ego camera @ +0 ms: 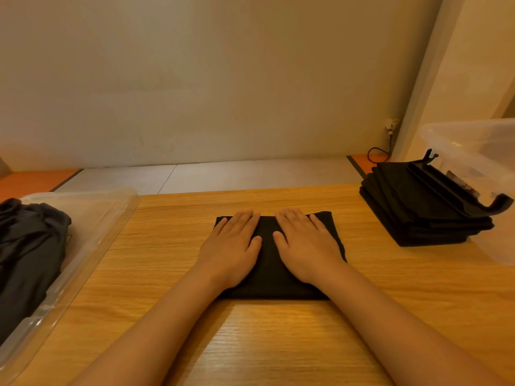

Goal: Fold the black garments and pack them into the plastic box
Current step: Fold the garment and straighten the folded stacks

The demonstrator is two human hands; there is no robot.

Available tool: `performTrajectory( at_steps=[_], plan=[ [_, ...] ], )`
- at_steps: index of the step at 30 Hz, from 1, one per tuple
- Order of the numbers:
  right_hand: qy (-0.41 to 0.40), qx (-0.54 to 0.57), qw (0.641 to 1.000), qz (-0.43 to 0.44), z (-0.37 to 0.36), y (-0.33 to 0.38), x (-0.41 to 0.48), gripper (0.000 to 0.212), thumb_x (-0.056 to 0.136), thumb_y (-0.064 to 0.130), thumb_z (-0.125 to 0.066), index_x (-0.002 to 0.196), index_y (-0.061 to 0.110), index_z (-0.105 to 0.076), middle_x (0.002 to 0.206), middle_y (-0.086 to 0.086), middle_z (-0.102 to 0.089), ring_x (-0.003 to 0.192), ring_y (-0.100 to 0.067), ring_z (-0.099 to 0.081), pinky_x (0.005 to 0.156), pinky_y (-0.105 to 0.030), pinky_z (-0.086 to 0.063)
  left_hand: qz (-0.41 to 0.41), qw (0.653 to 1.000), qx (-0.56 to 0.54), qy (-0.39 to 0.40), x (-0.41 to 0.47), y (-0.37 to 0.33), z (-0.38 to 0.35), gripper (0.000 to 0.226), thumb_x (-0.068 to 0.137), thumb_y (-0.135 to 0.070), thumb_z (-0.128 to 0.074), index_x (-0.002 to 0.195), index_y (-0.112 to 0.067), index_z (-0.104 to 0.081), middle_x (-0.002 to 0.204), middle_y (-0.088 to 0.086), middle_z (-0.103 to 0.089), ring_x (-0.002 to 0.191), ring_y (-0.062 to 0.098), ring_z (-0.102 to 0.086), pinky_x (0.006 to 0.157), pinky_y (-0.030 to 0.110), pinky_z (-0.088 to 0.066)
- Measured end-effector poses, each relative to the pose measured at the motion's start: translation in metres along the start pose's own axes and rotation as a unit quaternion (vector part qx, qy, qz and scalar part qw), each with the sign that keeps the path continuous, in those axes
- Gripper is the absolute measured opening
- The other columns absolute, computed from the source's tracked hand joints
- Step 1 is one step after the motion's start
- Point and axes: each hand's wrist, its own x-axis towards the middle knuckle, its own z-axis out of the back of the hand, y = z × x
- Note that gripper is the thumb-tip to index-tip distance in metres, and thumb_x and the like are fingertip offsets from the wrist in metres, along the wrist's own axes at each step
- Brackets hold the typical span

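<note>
desk (278, 344): light wood grain, fills foreground | wall (223, 79): plain beige, behind desk | floor (223, 174): grey tiles past far desk edge, orange strip (33, 179) at left | socket (391, 125): low on wall, right | black cable (376, 154): loops below socket | black hanger (451, 188): far right

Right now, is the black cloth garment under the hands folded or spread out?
Folded: the black garment is a compact, straight-edged rectangle; left hand and right hand press flat on it.
</note>
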Motion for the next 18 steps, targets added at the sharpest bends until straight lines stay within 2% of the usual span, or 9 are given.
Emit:
performTrajectory(
  at_steps=[7,13,16,18],
  plan=[
    [-0.003,0.010,0.995,-0.101,0.006,-0.025,-0.002,0.057,0.103,0.041,-0.012,0.154,0.020,0.000,0.161,0.002,0.007,0.147,-0.015,0.013,0.120,-0.040,0.003,0.059,0.998,-0.024,0.010,-0.004,0.019,0.003,0.054,0.104,-0.037,-0.017,0.154,-0.028,0.001,0.161,-0.009,0.005,0.146,0.004,0.009,0.119,0.031,0.004],
    [-0.009,0.030,0.993,-0.112,0.009,-0.028,-0.001,0.056,0.104,0.038,-0.013,0.154,0.018,0.000,0.161,0.002,0.008,0.147,-0.015,0.012,0.120,-0.039,0.003,0.067,0.997,-0.033,0.007,-0.007,0.015,0.007,0.055,0.103,-0.037,-0.016,0.153,-0.025,0.004,0.161,-0.007,0.007,0.146,0.005,0.010,0.120,0.034,0.006],
    [-0.079,0.026,0.991,-0.107,0.029,-0.027,-0.009,0.055,0.104,0.034,-0.014,0.153,0.016,0.001,0.161,0.000,0.008,0.147,-0.015,0.012,0.120,-0.039,0.003,0.064,0.996,-0.052,-0.032,-0.013,0.013,0.019,0.058,0.103,-0.036,-0.018,0.152,-0.023,0.010,0.160,-0.007,0.012,0.145,0.004,0.014,0.120,0.034,0.008],
    [-0.129,0.020,0.989,-0.064,0.041,-0.013,-0.022,0.055,0.103,0.033,-0.015,0.153,0.016,-0.001,0.161,0.001,0.006,0.147,-0.014,0.011,0.120,-0.038,0.004,0.035,0.994,-0.071,-0.074,-0.021,0.006,0.030,0.060,0.103,-0.035,-0.021,0.151,-0.023,0.013,0.159,-0.009,0.015,0.143,0.002,0.016,0.120,0.033,0.008]
  ],
)
